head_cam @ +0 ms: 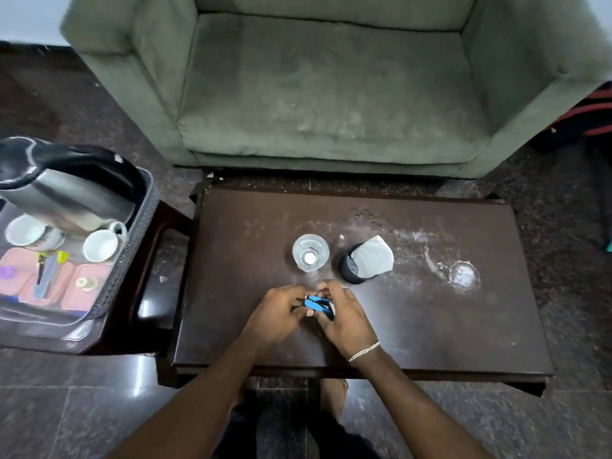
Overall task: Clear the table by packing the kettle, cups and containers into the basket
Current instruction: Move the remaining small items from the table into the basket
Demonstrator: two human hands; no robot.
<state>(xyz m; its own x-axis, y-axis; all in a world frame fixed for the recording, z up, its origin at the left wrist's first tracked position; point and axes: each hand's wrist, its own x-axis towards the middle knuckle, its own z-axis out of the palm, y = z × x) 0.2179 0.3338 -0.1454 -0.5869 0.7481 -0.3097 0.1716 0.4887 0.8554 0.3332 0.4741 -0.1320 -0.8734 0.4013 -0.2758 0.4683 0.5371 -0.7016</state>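
Kettle [66,197] and cups [99,245] already sit in the basket [139,226] at nine o'clock; both hands [318,314] clasp a small blue object [316,304]; glass [310,252] and black container [352,268] remain on the desk [430,326].

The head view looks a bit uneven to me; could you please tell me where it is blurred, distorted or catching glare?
Head view: wide-angle bending curves the sofa and table edges; the kettle and basket at the left edge are smeared; bright glare spots sit on the polished floor; both hands, left hand and right hand, look slightly soft around the blue object.
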